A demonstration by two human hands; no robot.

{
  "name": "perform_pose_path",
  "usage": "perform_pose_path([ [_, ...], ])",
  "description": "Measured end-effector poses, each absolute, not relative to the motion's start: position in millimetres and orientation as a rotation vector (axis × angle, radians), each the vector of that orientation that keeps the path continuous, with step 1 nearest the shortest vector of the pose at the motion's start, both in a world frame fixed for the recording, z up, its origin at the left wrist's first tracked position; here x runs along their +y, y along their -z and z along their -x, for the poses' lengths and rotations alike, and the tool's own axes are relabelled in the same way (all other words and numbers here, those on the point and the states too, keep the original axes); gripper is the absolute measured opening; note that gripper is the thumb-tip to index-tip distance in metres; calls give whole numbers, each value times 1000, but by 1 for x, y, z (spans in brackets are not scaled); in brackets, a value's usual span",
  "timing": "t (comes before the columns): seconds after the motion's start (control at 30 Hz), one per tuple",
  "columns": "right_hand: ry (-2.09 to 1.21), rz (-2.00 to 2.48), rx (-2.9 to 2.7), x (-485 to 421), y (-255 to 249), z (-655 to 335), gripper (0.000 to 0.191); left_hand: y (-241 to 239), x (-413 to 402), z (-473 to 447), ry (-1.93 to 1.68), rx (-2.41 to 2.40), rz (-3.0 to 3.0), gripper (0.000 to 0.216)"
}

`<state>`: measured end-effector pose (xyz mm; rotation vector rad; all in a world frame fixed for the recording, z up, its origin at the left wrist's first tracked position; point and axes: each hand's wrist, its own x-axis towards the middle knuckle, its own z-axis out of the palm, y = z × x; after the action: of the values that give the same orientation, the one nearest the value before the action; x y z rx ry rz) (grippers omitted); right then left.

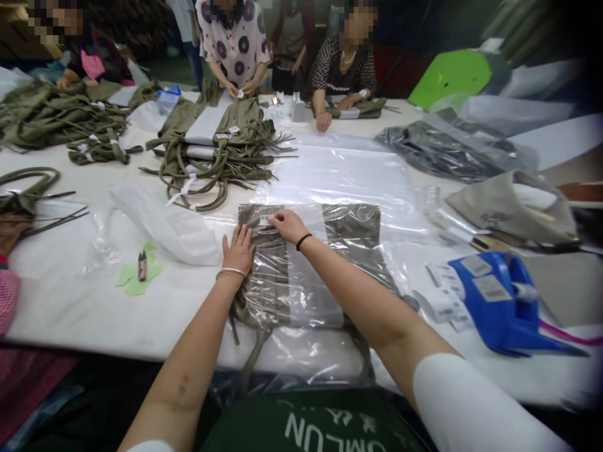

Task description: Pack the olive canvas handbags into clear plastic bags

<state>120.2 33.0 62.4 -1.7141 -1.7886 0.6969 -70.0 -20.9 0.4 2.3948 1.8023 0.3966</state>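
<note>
A folded olive garment [266, 282] lies in a clear plastic bag [306, 351] on the table before me, with a pale strip [308, 270] down its middle. My left hand [239, 251] rests flat on the bag's left edge, fingers spread. Near the bag's top, the fingers of my right hand [288, 226] are pinched together at the edge of a small white sticker [265, 220] with dark print. How firmly they grip it is hard to see. Straps of the garment show through the film at the bottom.
Clear bags [343, 169] lie flat beyond the garment. A blue tape dispenser [499, 301] and a sheet of labels [445, 295] are at right. Stacked olive garments [235, 125] stand at the back left. Green paper scraps [136, 285] lie left. Co-workers [235, 44] stand across the table.
</note>
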Motion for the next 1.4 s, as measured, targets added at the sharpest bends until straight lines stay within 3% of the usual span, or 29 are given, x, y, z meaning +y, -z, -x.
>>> perform_pose_path([
  [0.7, -57, 2039, -1993, 23, -19, -79, 29, 12, -20, 72, -419, 1801, -2359, 49],
  [0.9, -97, 2151, -1857, 22, -34, -83, 46, 11, -20, 72, -415, 1797, -2324, 48],
  [1.0, -63, 1966, -1929, 9, -35, -89, 52, 13, -18, 73, -414, 1790, -2320, 49],
  [1.17, -179, 1704, -2351, -15, -12, -96, 64, 21, -15, 73, -411, 1811, -2335, 51],
  [1.4, -303, 1736, -2294, -12, 7, -98, 67, 32, -6, 74, -392, 1841, -2327, 51],
])
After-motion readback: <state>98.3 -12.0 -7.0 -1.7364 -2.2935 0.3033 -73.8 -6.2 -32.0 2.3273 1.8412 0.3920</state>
